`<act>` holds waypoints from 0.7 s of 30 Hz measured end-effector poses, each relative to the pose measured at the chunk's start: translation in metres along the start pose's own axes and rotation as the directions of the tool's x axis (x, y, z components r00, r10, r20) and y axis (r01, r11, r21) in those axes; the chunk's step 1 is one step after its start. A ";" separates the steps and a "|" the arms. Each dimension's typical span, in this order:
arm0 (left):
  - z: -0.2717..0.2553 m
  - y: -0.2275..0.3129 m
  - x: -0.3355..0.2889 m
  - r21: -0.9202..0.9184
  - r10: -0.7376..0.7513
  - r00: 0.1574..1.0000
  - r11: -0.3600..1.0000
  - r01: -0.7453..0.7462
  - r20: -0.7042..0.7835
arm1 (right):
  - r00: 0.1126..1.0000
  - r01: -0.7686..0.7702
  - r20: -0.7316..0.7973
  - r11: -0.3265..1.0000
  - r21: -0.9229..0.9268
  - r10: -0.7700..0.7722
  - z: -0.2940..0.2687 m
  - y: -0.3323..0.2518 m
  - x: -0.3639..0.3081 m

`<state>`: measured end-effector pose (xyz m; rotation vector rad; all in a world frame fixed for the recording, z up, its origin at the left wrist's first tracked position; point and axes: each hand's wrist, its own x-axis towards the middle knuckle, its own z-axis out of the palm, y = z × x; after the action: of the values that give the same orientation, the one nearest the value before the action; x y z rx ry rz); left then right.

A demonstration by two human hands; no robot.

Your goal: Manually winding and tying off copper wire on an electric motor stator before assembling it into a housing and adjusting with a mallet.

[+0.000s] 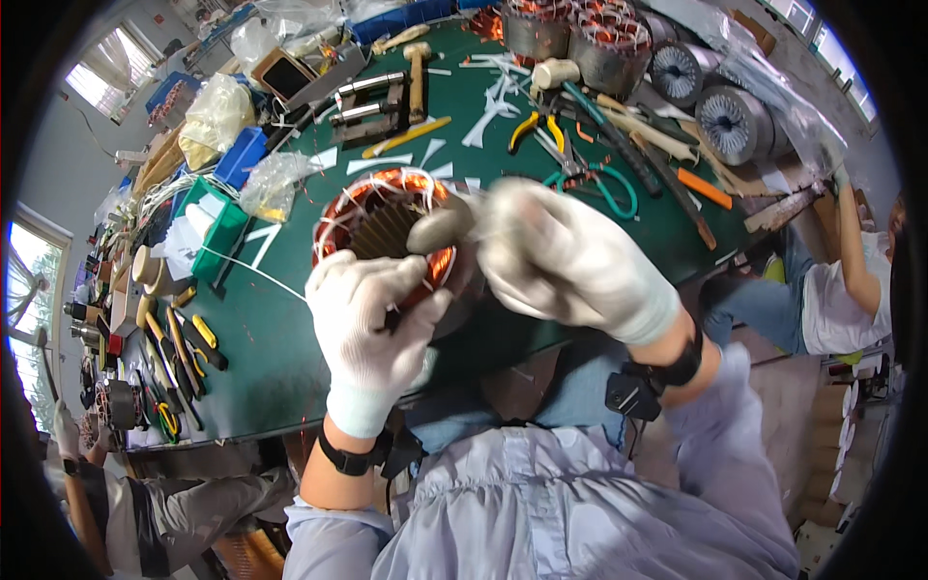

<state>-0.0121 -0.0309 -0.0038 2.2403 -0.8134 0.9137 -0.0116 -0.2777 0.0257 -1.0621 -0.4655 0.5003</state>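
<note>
A motor stator (385, 218) with orange copper windings stands on the green table in front of me, its windings laced with white cord. My left hand (372, 314), in a white glove, is closed over the stator's near left rim. My right hand (570, 256), also gloved and smeared by motion, is raised just right of the stator with its fingers curled in. What it holds, if anything, is hidden. A blurred grey rounded shape (437, 232) lies over the stator's right rim. A thin white cord (266, 276) runs from the left toward the stator.
Scissors with green handles (619, 190), yellow pliers (537, 130) and mallets (417, 77) lie beyond the stator. More stators (609, 53) stand at the back right. A green bin (222, 242) and hand tools (174, 353) are on the left. Other people (851, 280) sit at both sides.
</note>
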 end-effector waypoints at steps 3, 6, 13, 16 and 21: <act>0.002 0.009 0.000 0.009 -0.021 0.999 1.000 0.021 -0.043 | 0.984 0.154 -0.134 0.938 0.310 -0.117 0.025 0.013 0.012; 0.012 0.028 0.009 0.099 0.021 0.998 0.995 -0.014 -0.062 | 0.881 0.279 -0.473 0.839 0.467 -0.030 0.048 0.087 -0.029; 0.005 0.030 -0.001 0.098 -0.043 0.998 0.994 0.048 -0.054 | 0.887 0.309 -0.335 0.948 -0.083 -0.318 0.078 0.072 -0.025; 0.011 0.032 0.000 0.118 0.020 0.999 0.993 -0.015 -0.038 | 0.892 0.200 -0.364 0.957 -0.211 -0.267 0.058 0.104 -0.031; -0.013 0.006 -0.008 0.005 0.066 0.997 0.998 -0.066 0.042 | 0.831 0.280 -0.124 0.601 -0.748 -0.542 0.056 0.063 -0.076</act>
<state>-0.0262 -0.0235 -0.0008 2.2566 -0.9093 0.9042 -0.1151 -0.2587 -0.0175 -1.6888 -0.5934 -0.3498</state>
